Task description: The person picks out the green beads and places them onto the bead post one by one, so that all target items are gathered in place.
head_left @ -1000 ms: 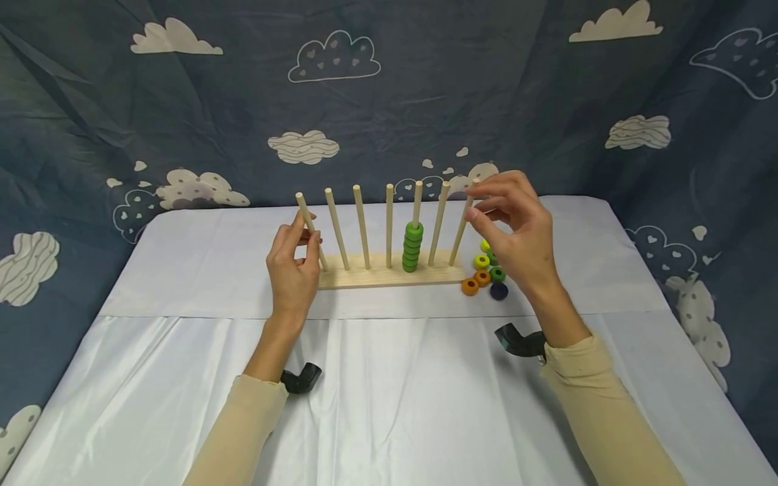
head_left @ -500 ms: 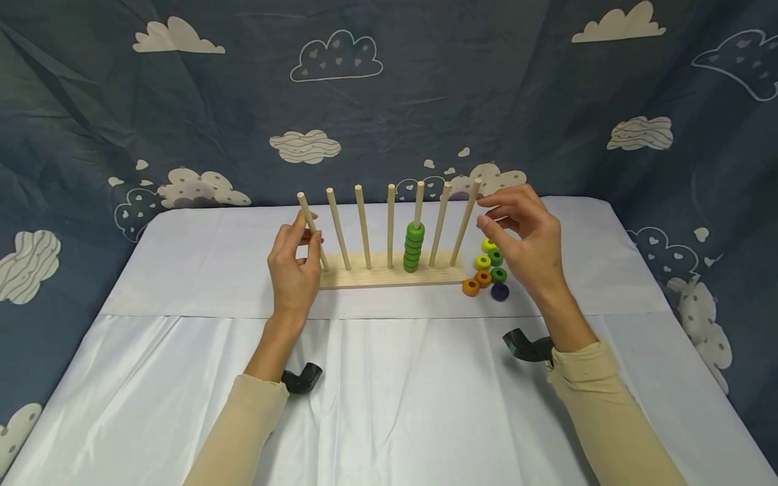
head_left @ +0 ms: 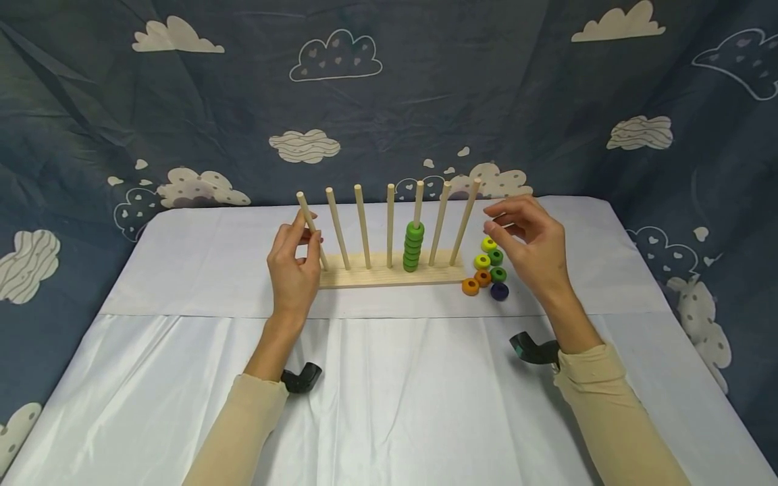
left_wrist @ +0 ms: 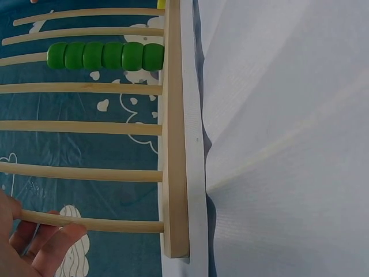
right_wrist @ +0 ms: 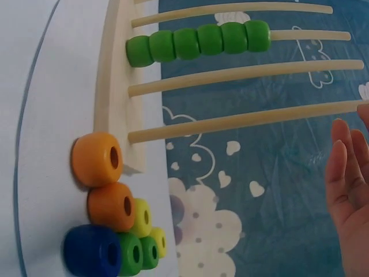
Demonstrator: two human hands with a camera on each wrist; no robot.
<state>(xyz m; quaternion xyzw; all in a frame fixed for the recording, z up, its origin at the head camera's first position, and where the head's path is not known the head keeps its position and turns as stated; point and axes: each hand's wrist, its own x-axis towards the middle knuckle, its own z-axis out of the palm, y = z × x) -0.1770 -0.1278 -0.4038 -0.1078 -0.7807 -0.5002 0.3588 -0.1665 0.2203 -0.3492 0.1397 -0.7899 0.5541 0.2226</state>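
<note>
A pale wooden base (head_left: 383,278) carries several upright pegs in a row. Green beads (head_left: 412,248) are stacked on one peg right of the middle, and the other pegs are bare. My left hand (head_left: 294,260) pinches the leftmost peg (left_wrist: 115,225) between thumb and fingers, partway up. To the right of the rightmost peg (head_left: 465,223), my right hand (head_left: 530,239) hovers with bent, relaxed fingers and nothing between them. Below it lie loose beads: orange (right_wrist: 97,160), dark blue (right_wrist: 92,250), yellow (head_left: 482,261) and green (head_left: 498,274).
A white cloth covers the table (head_left: 389,391), with a fold line running across in front of the base. Behind stands a dark blue curtain (head_left: 389,101) printed with clouds. Black wrist cameras (head_left: 302,378) jut inward from both forearms.
My right hand has left the top of the rightmost peg and moved right and slightly down, apart from it. My left hand stays on its peg; the beads have not moved.
</note>
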